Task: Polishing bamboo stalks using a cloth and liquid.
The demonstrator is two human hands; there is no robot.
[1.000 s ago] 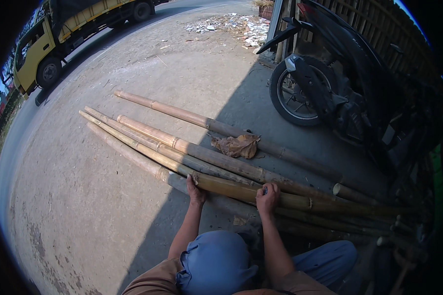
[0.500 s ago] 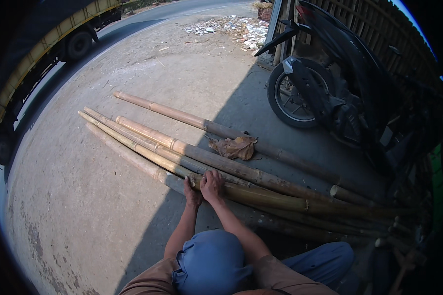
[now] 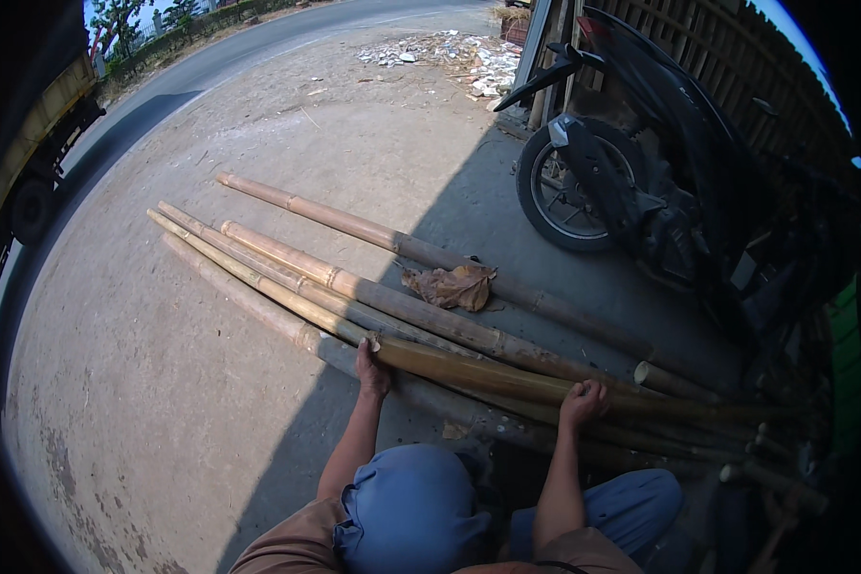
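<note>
Several long bamboo poles lie side by side in front of me, running from the sunlit far left into the shade at the right. My left hand is closed round the near cut end of a thick greenish-brown bamboo pole, its thumb by the rim. Farther right along that same pole, my right hand is curled with its fingers bent, up against the pole's near side. What lies inside those fingers, if anything, is hidden. Just beyond, another bamboo pole runs roughly alongside.
A dry brown leaf rests against the farthest bamboo pole. A black motorbike stands at the right by a slatted fence. Rubble is strewn at the back. On the road at the left is a yellow truck.
My right hand has left the pole's cut end and moved to the right along it. My left hand stays at the end. The truck has moved toward the left edge.
</note>
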